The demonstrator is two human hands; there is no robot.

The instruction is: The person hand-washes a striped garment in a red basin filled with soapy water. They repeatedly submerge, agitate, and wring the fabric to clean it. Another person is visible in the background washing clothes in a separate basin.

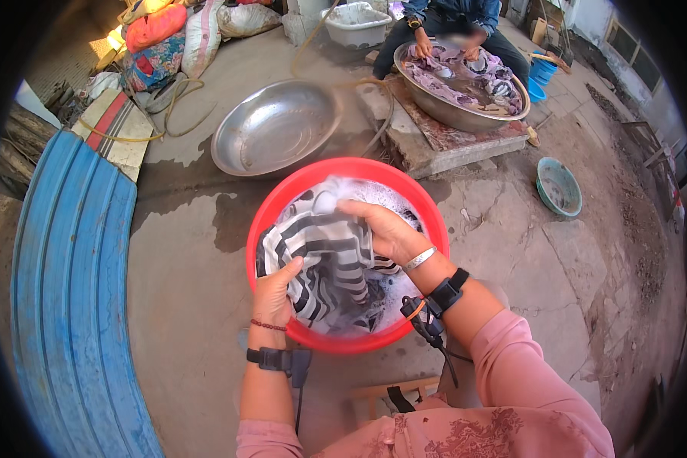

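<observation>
A black-and-white striped wet cloth [315, 235] is spread between my hands over a red plastic basin [442, 229]. My left hand [276, 289] grips its near left edge, with the thumb on top and the other fingers hidden behind the fabric. On the far right side my right hand [386, 226] holds the cloth, its fingers mostly out of sight beneath it. By the right thumb tip is a rounded white thing [325, 202], blurred, which I cannot identify. Soapy water with white foam [392, 194] fills the basin around the cloth, and dark fabric lies partly in it.
Beyond the basin rests a steel bowl [277, 129] on wet concrete. Another person's hands work purple fabric in a large metal basin [464, 117] on a stone slab [469, 149]. A turquoise bowl [559, 189] lies right; blue corrugated sheeting [74, 286] lines the left. A hose [120, 137] crosses the ground.
</observation>
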